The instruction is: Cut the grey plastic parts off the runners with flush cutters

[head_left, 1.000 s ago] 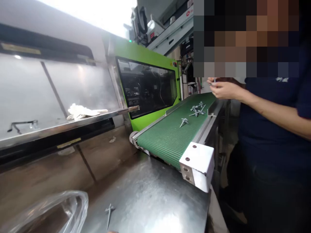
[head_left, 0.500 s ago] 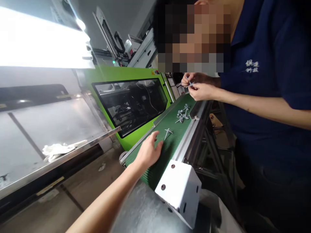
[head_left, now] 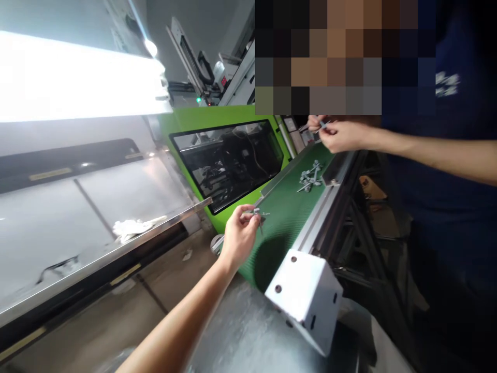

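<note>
My left hand (head_left: 239,241) reaches over the near end of a green ribbed conveyor belt (head_left: 285,223), its fingertips pinching a spiky grey moulded part (head_left: 258,214) just above the belt. Farther along the belt lies a small heap of similar grey parts (head_left: 308,178), out of reach of my fingers. Past the heap, a co-worker's two hands (head_left: 341,135) hold another small part above the belt's far end. My right hand is not in view.
A white metal bracket (head_left: 305,300) caps the belt's near corner, above a steel table (head_left: 248,336). A lime-green machine (head_left: 229,166) with a dark window stands behind the belt. A white cloth (head_left: 132,228) lies on a steel panel at left.
My left hand has gone from resting on the belt beside the grey part to pinching it and lifting it slightly. The view has shifted a little, and the co-worker's hands remain at the far end.
</note>
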The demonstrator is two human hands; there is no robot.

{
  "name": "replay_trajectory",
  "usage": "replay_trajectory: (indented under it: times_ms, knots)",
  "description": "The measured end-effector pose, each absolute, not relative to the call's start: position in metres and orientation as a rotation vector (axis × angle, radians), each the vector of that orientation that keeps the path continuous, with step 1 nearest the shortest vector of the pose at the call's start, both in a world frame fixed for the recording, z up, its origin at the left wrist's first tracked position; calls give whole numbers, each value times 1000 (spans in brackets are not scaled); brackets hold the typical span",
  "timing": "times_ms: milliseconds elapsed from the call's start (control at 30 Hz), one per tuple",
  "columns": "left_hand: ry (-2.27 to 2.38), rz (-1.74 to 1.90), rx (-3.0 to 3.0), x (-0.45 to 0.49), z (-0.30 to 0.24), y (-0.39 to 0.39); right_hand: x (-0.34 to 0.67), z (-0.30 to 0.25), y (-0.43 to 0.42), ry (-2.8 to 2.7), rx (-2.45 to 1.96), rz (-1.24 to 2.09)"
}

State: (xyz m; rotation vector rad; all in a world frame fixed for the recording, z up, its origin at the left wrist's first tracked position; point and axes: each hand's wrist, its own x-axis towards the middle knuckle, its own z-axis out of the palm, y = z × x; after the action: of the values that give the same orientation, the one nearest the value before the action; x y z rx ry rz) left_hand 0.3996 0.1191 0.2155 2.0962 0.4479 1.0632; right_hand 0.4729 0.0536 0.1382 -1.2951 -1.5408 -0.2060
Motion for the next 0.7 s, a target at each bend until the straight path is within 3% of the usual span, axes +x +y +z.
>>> replay_trajectory:
  times_ms: [133,300,533,700]
  knots:
    - [571,1018,1743,270,196,88,360,94,74,-1758,-1226,9]
    - [835,1086,1129,120,127,47,244,24,80,-1993,-1151,342]
    - [1023,1089,703,0,20,27,223,-30,99,-2016,-1188,494]
    - [899,976,633,-11,0,24,223,-24,87,-2175,-1159,471]
